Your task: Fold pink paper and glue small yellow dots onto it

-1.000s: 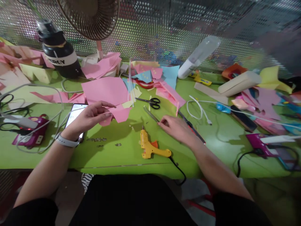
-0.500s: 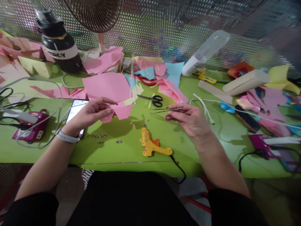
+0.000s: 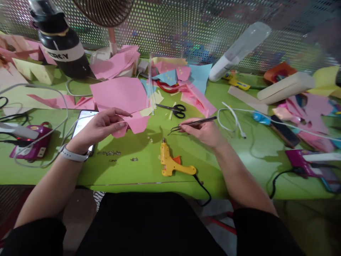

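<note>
My left hand point(image 3: 108, 124) pinches a cut piece of pink paper point(image 3: 139, 122) by its left side, above the green table. In my right hand point(image 3: 201, 132) is a pair of dark tweezers point(image 3: 198, 122), gripped between thumb and fingers with the bent tips pointing left. A yellow glue gun point(image 3: 167, 161) lies on the table below the tweezer tips, its nozzle toward the back. Small metallic-looking bits point(image 3: 109, 153) are scattered below my left hand. Tiny pale scraps point(image 3: 150, 139) lie left of the nozzle. Black-handled scissors point(image 3: 178, 110) rest behind the tweezers.
A phone point(image 3: 84, 122) lies under my left wrist. Behind stand a black bottle point(image 3: 64, 53) and a fan point(image 3: 106, 10). Pink sheets point(image 3: 119, 93), a clear-topped white bottle point(image 3: 239, 51) and a white cable point(image 3: 234, 122) surround the work area. Purple power strips point(image 3: 34, 142) sit at both sides.
My right hand has turned and shifted slightly left; the tweezers' rear end now tilts up to the right and the tips sit lower. My left hand still holds the pink paper.
</note>
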A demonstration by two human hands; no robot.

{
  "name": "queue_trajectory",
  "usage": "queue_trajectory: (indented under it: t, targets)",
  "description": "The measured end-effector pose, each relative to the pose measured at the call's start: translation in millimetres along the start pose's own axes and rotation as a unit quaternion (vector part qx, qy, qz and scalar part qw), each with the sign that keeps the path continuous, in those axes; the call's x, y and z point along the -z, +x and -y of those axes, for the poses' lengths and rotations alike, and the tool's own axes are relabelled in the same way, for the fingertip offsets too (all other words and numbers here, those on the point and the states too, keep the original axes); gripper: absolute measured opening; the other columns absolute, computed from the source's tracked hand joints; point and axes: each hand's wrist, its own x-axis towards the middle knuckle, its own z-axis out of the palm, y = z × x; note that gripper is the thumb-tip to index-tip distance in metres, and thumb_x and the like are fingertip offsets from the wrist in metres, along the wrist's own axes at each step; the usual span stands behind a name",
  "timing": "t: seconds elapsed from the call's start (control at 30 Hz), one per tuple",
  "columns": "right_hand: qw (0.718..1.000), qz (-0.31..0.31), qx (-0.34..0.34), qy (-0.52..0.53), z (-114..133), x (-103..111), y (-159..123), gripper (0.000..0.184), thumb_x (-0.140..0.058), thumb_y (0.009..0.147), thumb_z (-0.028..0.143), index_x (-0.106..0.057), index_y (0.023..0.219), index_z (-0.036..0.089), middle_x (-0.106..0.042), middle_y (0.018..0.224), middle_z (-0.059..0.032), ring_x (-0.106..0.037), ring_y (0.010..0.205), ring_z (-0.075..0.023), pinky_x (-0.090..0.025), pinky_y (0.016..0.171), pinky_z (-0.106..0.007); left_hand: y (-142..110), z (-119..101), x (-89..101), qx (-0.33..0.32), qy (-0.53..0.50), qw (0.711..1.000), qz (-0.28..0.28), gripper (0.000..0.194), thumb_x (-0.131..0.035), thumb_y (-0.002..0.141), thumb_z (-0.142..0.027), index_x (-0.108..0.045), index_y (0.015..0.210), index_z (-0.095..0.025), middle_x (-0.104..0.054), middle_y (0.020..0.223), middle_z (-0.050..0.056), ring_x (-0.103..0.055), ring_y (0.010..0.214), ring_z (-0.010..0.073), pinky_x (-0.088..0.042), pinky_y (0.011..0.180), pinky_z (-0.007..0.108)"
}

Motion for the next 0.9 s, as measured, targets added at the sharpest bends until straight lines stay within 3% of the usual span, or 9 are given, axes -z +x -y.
queue_trajectory:
  t: [0.2, 0.4, 0.9]
  targets:
    - [0.997, -0.02, 0.037, 0.067, 18.9, -26.0, -15.2, 0.024, -0.074, 0.08, 0.042, -0.076, 0.092, 0.021, -0.078, 0.082, -0.0045, -0.074, 0.073, -0.0197, -0.062, 0.064, -0.03, 2.2, 6.0, 1.6, -0.001, 0.005, 1.0, 0.012, 0.031, -0.069, 0.089, -0.028, -0.065, 0.117, -0.017, -0.073, 0.083, 0.005, -0.068, 0.074, 0.0131, -0.054, 0.063, 0.021]
    - [0.99, -0.001, 0.144, -0.011, 40.4, -53.5, -33.1, 0.011, -0.071, 0.084, 0.029, -0.076, 0.092, 0.024, -0.079, 0.085, -0.0024, -0.073, 0.071, -0.0173, -0.063, 0.066, -0.031, 3.3, 8.6, 3.5, -0.008, 0.019, 1.0, 0.022, 0.031, -0.068, 0.089, -0.029, -0.065, 0.118, -0.019, -0.073, 0.084, 0.004, -0.068, 0.074, 0.0131, -0.053, 0.063, 0.021]
    - [0.967, 0.0, 0.244, -0.073, 32.7, -61.4, -33.6, 0.011, -0.066, 0.088, 0.022, -0.076, 0.092, 0.026, -0.079, 0.085, -0.0026, -0.073, 0.068, -0.0179, -0.059, 0.064, -0.033, 2.0, 7.1, 1.6, -0.014, 0.039, 0.998, 0.044, 0.03, -0.065, 0.091, -0.028, -0.063, 0.119, -0.018, -0.069, 0.082, 0.004, -0.065, 0.071, 0.0131, -0.051, 0.06, 0.022]
